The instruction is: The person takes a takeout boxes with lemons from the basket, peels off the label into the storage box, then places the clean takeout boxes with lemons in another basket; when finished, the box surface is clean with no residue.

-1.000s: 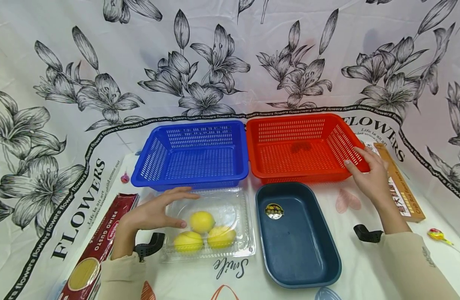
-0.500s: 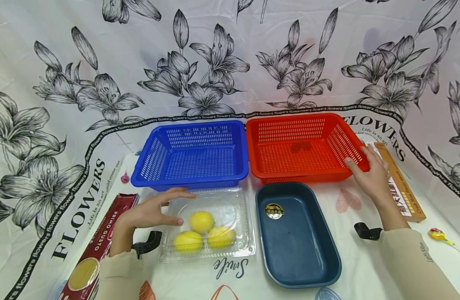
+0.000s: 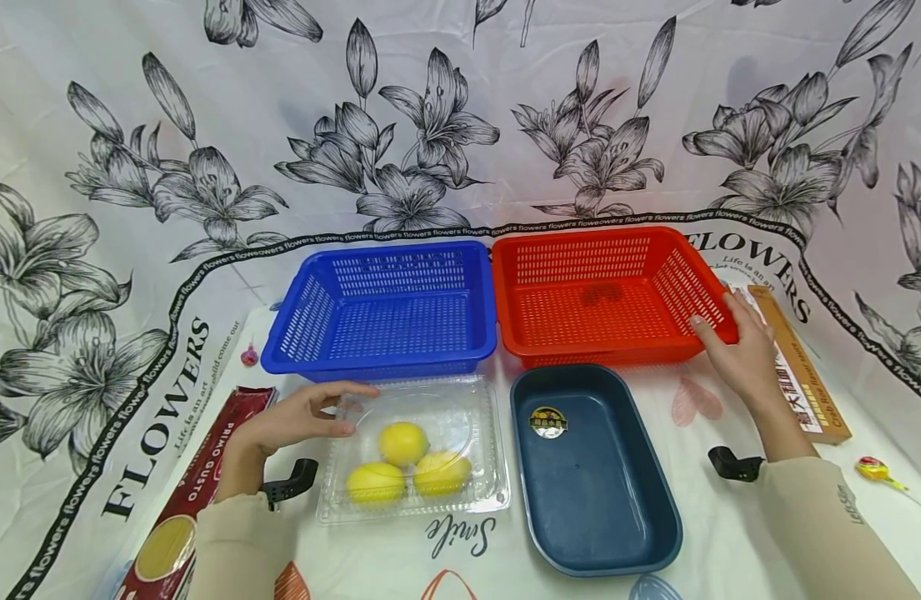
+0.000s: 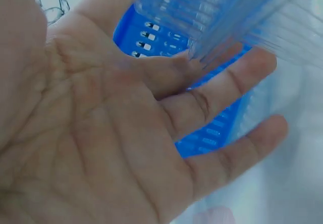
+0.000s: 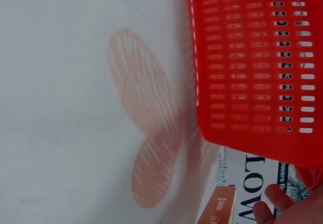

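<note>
My left hand (image 3: 295, 417) is at the back left corner of a clear plastic container (image 3: 475, 433), thumb and index finger spread apart. In the left wrist view the palm (image 4: 101, 133) faces the camera, its fingers loosely extended; the container's clear edge (image 4: 227, 17) overlaps some of them, so contact is unclear. Beneath the lid, three lemons (image 3: 402, 444) show. My right hand (image 3: 741, 354) straddles the right front corner of a red plastic basket (image 3: 595, 329), thumb over the inner side, fingers outside. The right wrist view shows only fingertips (image 5: 275, 196), just below the basket wall.
A blue basket (image 3: 400, 321) stands behind the container. A dark blue tray (image 3: 595, 475) with a sticker lies in the middle. At the left lie a red pack (image 3: 220, 442) and a small wrapped candy (image 3: 250, 356); at the right, an orange box (image 3: 808, 375) and a lollipop (image 3: 873, 469).
My left hand has drifted left and slightly back, off the container's middle towards its left edge. The right hand has shifted slightly. Container and baskets stay in place.
</note>
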`<state>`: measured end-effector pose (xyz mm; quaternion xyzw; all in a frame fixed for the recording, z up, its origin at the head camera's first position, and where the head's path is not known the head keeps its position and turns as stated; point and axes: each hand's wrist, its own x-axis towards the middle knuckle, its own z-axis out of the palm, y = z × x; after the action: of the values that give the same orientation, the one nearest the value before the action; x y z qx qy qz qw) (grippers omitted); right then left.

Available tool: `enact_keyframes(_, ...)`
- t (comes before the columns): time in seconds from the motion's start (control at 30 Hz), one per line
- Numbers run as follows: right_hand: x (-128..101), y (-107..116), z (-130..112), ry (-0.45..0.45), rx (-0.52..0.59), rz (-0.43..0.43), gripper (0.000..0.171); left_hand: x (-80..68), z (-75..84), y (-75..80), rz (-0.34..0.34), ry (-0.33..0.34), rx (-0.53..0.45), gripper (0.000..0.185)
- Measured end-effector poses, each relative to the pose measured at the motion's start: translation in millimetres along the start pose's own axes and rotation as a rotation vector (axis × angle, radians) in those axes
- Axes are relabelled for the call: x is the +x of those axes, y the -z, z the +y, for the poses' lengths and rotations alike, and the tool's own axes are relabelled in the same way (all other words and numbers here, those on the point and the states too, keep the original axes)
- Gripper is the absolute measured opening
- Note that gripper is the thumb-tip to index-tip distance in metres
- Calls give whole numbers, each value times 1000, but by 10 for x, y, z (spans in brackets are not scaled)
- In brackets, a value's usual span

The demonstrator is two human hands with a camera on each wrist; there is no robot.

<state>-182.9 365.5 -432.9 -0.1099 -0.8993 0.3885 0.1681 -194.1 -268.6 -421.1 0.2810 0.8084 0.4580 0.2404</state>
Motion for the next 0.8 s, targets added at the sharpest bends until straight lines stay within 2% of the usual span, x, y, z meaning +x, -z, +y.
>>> enact_keyframes(0.23, 2, 0, 14, 20, 27, 7, 72, -25, -36, 44, -42, -16, -20, 54)
enact_keyframes(0.47, 3, 0, 13, 38, 43, 14, 72, -3, -33, 22, -48, 23, -109, 55)
enact_keyframes(0.67, 7, -5, 20, 46, 42, 14, 72, 22, -36, -3, -30, -48, -128, 49)
enact_keyframes(0.8, 8, -5, 27, 48, 21, 13, 73, 30, -36, -13, -18, -59, -103, 48)
